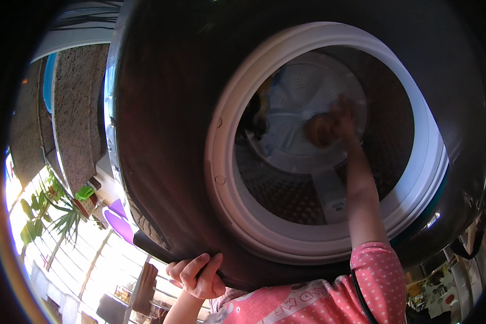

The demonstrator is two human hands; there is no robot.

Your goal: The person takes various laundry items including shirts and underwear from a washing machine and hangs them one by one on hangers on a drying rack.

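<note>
Before me stands a top-loading washing machine (174, 133) with a dark body and a pale ring around its opening (227, 210). My right arm reaches down through that ring into the drum. Deep inside, my right hand (343, 117) is blurred and in shadow, beside an orange-brown item (320, 130), perhaps cloth. Whether the fingers grip it is not clear. The pale ribbed drum bottom (295, 109) lies beneath. Dark and yellowish fabric (262, 107) rests at the drum's left side. My left hand (198, 275) is curled on the machine's near edge, at the lower left.
Left of the machine is a speckled stone counter (81, 81) with a blue object (48, 81) beside it. Potted plants (65, 214) and a purple plastic item (119, 222) are near a bright barred window (93, 259). Cluttered items (441, 291) appear at the lower right.
</note>
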